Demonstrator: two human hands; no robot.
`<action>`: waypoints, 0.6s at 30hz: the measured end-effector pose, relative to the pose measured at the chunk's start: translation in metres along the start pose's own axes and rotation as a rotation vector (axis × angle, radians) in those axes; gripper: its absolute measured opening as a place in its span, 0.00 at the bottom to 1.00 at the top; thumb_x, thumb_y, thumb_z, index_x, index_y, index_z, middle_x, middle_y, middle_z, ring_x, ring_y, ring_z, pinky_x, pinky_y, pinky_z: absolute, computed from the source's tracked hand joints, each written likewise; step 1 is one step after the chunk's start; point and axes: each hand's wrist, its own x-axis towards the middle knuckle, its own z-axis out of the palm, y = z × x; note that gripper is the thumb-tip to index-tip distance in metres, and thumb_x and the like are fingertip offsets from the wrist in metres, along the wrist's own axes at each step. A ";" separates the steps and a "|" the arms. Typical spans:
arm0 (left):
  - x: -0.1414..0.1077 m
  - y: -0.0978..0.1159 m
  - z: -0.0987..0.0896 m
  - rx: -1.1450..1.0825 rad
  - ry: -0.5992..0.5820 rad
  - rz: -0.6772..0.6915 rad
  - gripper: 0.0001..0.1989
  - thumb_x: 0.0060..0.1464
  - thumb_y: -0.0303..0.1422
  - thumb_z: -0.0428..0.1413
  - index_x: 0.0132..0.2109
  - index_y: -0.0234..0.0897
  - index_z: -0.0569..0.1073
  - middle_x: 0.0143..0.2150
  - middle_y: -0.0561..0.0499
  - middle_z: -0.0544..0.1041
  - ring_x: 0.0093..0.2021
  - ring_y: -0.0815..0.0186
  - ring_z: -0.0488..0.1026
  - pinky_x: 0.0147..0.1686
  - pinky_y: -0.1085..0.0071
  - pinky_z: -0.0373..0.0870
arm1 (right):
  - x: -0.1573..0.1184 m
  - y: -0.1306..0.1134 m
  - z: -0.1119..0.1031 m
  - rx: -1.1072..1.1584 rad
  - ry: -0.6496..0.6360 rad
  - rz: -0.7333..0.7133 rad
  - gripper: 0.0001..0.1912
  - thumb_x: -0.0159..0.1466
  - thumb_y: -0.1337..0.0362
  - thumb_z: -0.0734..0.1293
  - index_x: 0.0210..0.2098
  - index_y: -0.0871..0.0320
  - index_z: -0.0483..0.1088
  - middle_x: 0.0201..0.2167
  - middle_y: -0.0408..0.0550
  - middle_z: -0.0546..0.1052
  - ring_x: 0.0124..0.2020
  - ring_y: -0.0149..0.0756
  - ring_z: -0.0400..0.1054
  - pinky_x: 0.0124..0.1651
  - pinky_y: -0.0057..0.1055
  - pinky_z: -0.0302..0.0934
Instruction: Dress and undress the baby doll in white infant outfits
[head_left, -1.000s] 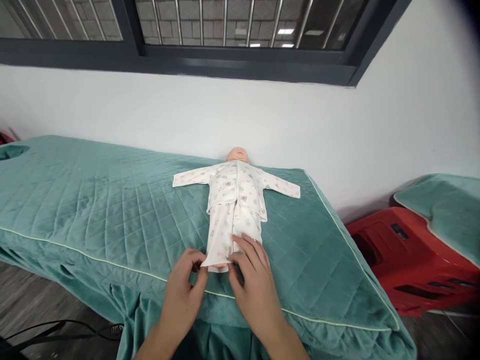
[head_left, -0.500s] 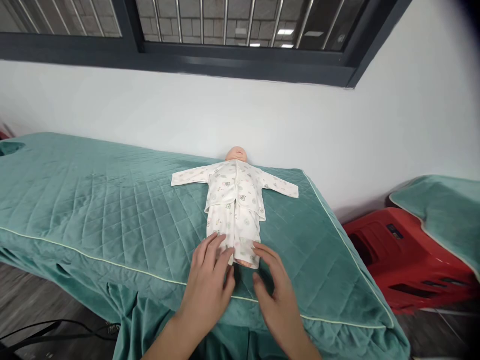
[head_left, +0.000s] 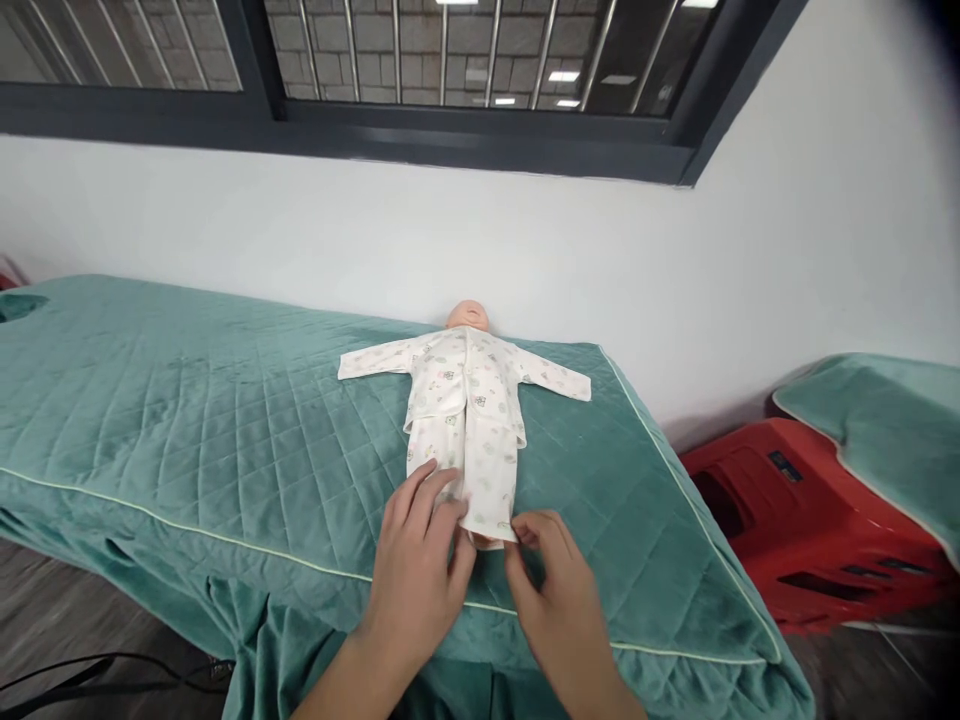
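Note:
A baby doll (head_left: 468, 315) lies on its back, dressed in a white patterned jacket (head_left: 465, 375) and matching trousers (head_left: 491, 470). Its sleeves stretch out to both sides. My right hand (head_left: 559, 590) pinches the outer corner of the right-hand trouser cuff between thumb and forefinger. Over the other trouser leg lies my left hand (head_left: 416, 560), its forefinger and thumb closed around the inner edge of the cuff. Between my hands the cuff opening is pulled wide, and a bit of the doll's foot shows inside. The left-hand leg's end is hidden.
The doll rests on a bed with a green quilted cover (head_left: 262, 420), close to its front edge. A white wall (head_left: 562, 250) and a barred window (head_left: 450, 60) stand behind. To the right is a red plastic stool (head_left: 810, 520). Black cables (head_left: 112, 665) lie at lower left.
My right hand has gone from fingers apart beside the trouser leg to pinching its cuff. The cuff is now drawn straighter and wider. My left hand stays nearly in place.

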 end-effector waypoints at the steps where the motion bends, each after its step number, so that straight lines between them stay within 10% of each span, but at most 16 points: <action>1: 0.000 0.001 -0.001 -0.007 0.006 0.002 0.08 0.61 0.25 0.51 0.46 0.38 0.70 0.60 0.44 0.70 0.67 0.54 0.58 0.61 0.50 0.66 | -0.001 -0.002 -0.002 -0.015 0.009 -0.022 0.06 0.66 0.70 0.61 0.41 0.54 0.67 0.37 0.45 0.71 0.39 0.37 0.68 0.42 0.33 0.64; 13: -0.018 -0.001 0.007 0.078 -0.017 0.047 0.12 0.58 0.23 0.51 0.49 0.36 0.70 0.62 0.41 0.69 0.66 0.53 0.60 0.60 0.51 0.67 | -0.025 0.020 0.011 -0.070 -0.039 -0.022 0.08 0.68 0.71 0.60 0.43 0.55 0.68 0.39 0.49 0.73 0.41 0.37 0.71 0.44 0.34 0.68; 18: -0.056 -0.033 -0.016 0.052 0.086 0.045 0.19 0.59 0.21 0.51 0.55 0.39 0.68 0.62 0.41 0.69 0.64 0.58 0.65 0.59 0.57 0.69 | -0.039 0.032 -0.005 -0.083 0.021 -0.037 0.07 0.68 0.66 0.62 0.45 0.54 0.69 0.42 0.50 0.75 0.41 0.37 0.73 0.42 0.32 0.71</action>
